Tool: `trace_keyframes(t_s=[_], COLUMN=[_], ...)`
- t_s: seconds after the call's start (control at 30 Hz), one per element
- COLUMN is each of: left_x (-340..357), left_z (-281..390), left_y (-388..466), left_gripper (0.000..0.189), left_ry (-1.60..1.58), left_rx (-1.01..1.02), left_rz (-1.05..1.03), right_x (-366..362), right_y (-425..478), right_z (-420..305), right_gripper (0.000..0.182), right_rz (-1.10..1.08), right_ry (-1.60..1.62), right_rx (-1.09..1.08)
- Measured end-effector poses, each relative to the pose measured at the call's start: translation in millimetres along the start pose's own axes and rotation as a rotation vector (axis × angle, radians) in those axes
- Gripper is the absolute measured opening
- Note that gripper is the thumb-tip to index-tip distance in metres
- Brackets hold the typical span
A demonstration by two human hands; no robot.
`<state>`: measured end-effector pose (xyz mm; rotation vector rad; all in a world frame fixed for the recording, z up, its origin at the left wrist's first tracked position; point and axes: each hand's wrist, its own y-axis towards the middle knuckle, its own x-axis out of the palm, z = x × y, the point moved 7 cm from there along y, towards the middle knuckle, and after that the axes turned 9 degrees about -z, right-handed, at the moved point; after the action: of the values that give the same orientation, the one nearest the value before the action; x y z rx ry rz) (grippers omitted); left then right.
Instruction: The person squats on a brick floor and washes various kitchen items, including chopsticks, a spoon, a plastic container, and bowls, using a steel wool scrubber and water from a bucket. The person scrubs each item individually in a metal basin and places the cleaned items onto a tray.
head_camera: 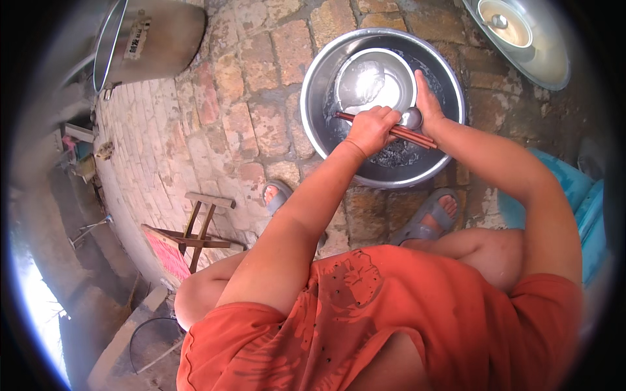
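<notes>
My left hand (374,129) is closed around a bundle of reddish-brown chopsticks (413,136), which slants across the front of a metal bowl (359,80). Beside the fingers shows the rounded head of a metal spoon (412,118); its handle is hidden. My right hand (428,105) has its fingers stretched along the right side of the bowl, close to the spoon head. Whether the thumb grips the rim cannot be seen. The shiny bowl sits within a large stainless steel basin (384,180) that holds dark water with some froth.
A wide metal basin (557,73) at upper right holds a white-rimmed bowl (525,36) with a spoon. A large metal pot (166,44) lies at upper left. A wooden folding stool (200,239) stands left of my legs, a blue plastic container (562,166) right. Brick paving (244,127) lies beneath.
</notes>
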<state>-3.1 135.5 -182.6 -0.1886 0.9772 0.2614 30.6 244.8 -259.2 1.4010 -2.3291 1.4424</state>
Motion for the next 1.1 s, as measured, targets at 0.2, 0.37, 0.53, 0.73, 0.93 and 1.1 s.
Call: trace_keyframes(t_s=[0.2, 0.37, 0.53, 0.73, 0.93, 1.1], left_x=[34.9, -44.2, -30.1, 60.3, 92.0, 54.7], left_z=[-23.7, -17.8, -66.9, -107.7, -118.2, -103.9], left_y=[4.4, -4.1, -47.9, -63.9, -36.0, -21.5], left_gripper=[0.022, 0.01, 0.019, 0.015, 0.015, 0.013], left_ry=[0.062, -0.372, -1.272, -1.326, -1.79, -1.166], left_rx=[0.047, -0.135, -0.889, -1.274, -0.887, -0.92], left_rz=[-0.421, 0.176, 0.61, 0.168, -0.153, 0.182], right_x=[-1.4, 4.9, 55.9, -0.2, 71.0, 17.1], right_y=[15.4, 26.6, -11.1, 20.5, -63.5, -97.0], right_z=[-28.9, -77.5, -135.2, -72.4, -175.3, -280.9], right_gripper=[0.048, 0.035, 0.03, 0.045, 0.034, 0.033], right_rz=[-0.121, -0.072, -0.209, 0.018, -0.398, 0.157], right_ry=[-0.946, -1.053, -1.368, -1.062, -1.039, -0.869], right_rx=[-0.085, -0.551, -0.92, -0.27, -1.335, -1.596])
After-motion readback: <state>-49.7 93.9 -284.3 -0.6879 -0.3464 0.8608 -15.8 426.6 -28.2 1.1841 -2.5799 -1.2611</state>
